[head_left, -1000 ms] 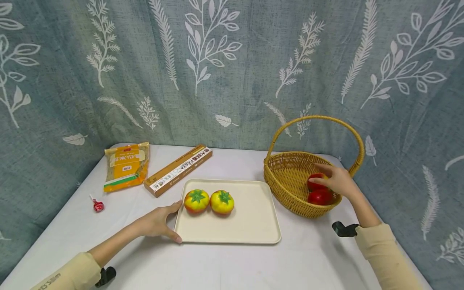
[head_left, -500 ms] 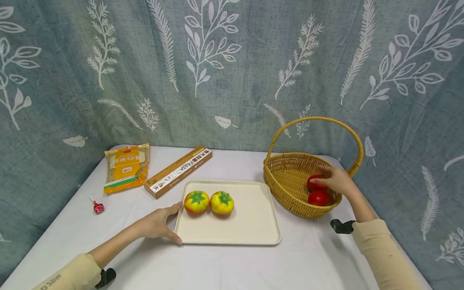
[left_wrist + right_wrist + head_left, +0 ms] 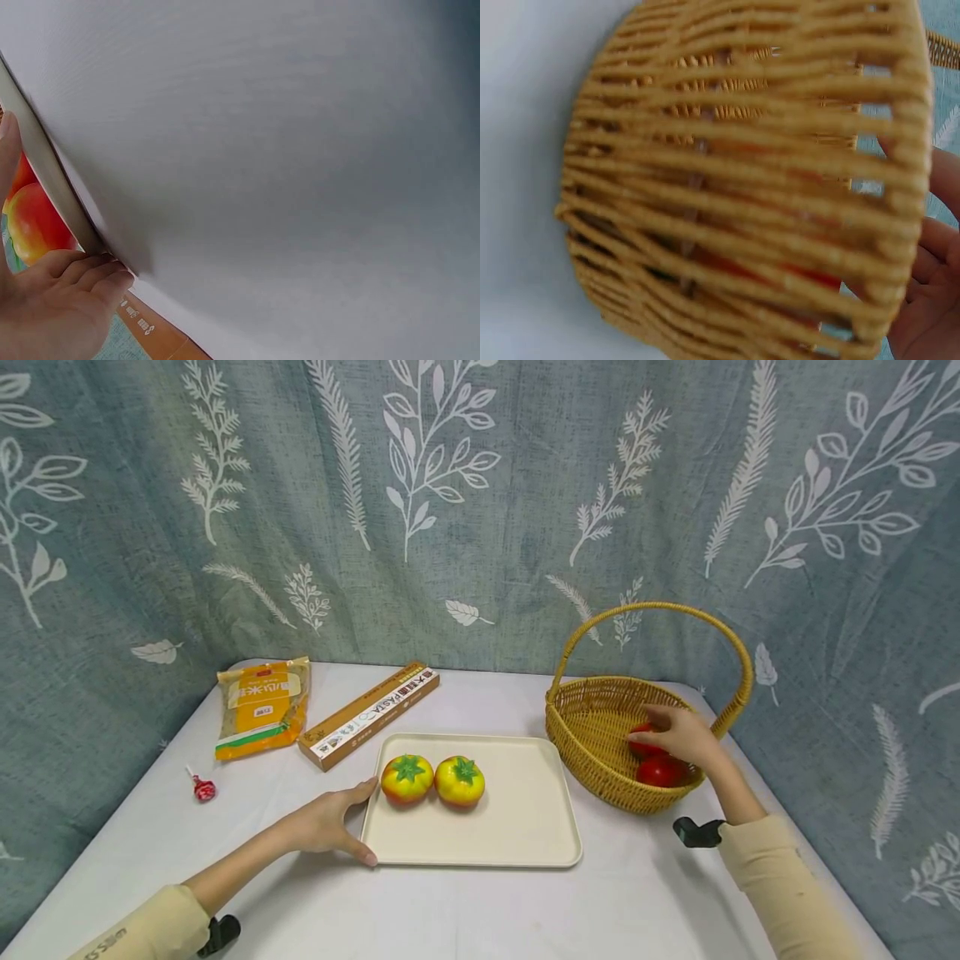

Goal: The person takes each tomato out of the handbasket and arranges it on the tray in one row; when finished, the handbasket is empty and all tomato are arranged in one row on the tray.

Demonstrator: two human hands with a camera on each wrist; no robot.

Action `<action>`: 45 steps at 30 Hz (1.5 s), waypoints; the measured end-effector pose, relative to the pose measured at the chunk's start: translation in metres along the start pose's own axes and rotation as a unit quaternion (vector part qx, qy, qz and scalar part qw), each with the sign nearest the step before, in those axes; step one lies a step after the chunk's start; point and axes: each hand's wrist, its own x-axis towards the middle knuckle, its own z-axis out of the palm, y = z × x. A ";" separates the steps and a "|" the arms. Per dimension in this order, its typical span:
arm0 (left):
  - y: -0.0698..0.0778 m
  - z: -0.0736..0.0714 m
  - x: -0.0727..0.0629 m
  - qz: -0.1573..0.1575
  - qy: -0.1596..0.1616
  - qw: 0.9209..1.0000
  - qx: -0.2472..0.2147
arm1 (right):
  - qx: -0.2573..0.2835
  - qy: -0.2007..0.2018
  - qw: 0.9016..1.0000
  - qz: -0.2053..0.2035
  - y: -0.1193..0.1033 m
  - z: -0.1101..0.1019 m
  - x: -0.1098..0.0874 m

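On the table (image 3: 480, 910), a tray (image 3: 517, 822) near the middle — toward its left, two fruits (image 3: 407, 779) side by side; at its left edge, the left hand (image 3: 326, 821). Right of the tray, a basket (image 3: 585, 767); in its right part, a front fruit (image 3: 658, 772) and a rear fruit (image 3: 643, 729), the latter within the right hand (image 3: 684, 737). Behind and left of the tray, a box (image 3: 367, 714) — left of that, a bag (image 3: 262, 706), before it a lollipop (image 3: 203, 789); behind all, a curtain (image 3: 517, 527)
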 end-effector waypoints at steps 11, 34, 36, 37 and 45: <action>-0.001 0.001 0.002 -0.002 0.000 1.000 0.000 | 0.014 -0.005 0.999 -0.033 -0.011 0.003 -0.006; 0.001 0.000 0.000 -0.003 0.001 1.000 0.003 | -0.029 -0.125 0.992 -0.012 0.008 -0.039 0.018; 0.001 0.000 0.001 -0.006 0.002 1.000 0.000 | -0.026 -0.123 0.992 -0.008 0.010 -0.039 0.023; 0.001 0.000 0.001 -0.008 0.002 1.000 0.000 | -0.024 -0.123 0.992 -0.002 0.010 -0.039 0.025; 0.003 0.001 -0.001 -0.011 0.002 1.000 0.005 | 0.001 -0.148 0.988 0.046 0.016 -0.032 0.036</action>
